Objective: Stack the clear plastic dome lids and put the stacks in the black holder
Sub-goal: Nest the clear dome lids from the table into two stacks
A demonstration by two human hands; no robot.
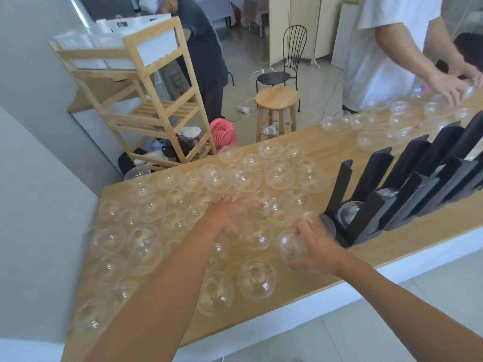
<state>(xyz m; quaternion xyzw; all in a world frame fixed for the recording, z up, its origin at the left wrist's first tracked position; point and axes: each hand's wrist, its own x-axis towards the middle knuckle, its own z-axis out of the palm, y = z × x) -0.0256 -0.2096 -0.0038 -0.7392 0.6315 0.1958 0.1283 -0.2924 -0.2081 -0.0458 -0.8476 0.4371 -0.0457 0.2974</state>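
**Op A:** Head view first, biggest thing down: I have the long wooden counter [366, 246], pale grain, smooth, running off to the upper right. Nearly all of its near half is covered with loose dome lids [256, 280], thin clear plastic, round, each with a small hole at the crown, all sitting dome-up.

**Op B:** And the black holder [407, 189]?

**Op A:** On the counter's right side, matte black, a row of tall angled dividers making slots. Two near slots already show clear domes inside; I can't tell how many.

**Op B:** So which step am I looking at?

**Op A:** Gathering, I judge. My right hand [317, 248] has its fingers curled round a short stack of lids [295, 244] lying on its side, just beside the holder's near end. My left hand [226, 214] lies flat over the loose lids mid-counter, fingers spread; whether it grips one is too blurred for me to say.

**Op B:** Next move?

**Op A:** Probably nesting another lid onto the stack. They're slick and flimsy, so rims must line up squarely.
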